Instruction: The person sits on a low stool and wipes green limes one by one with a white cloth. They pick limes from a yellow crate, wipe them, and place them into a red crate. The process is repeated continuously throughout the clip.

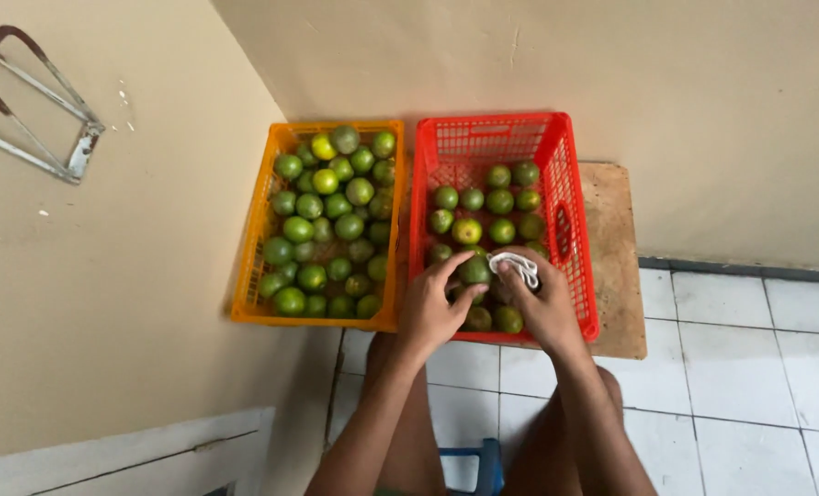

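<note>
Lime (pixel 474 270) in red crate (pixel 577 276): pinched by left hand (pixel 428 308), 2 o'clock of its palm; right hand (pixel 540 303) grips white cloth (pixel 517 267) against it.

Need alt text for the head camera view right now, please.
Left hand grips a green lime while the right hand holds a white cloth against it, over a red crate of limes. An orange crate, fuller, sits beside it.

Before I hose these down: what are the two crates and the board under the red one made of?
Red crate and orange crate: apparently moulded plastic, glossy, with lattice walls. Board: looks like unfinished plywood, matte tan, grainy and stained.
</note>
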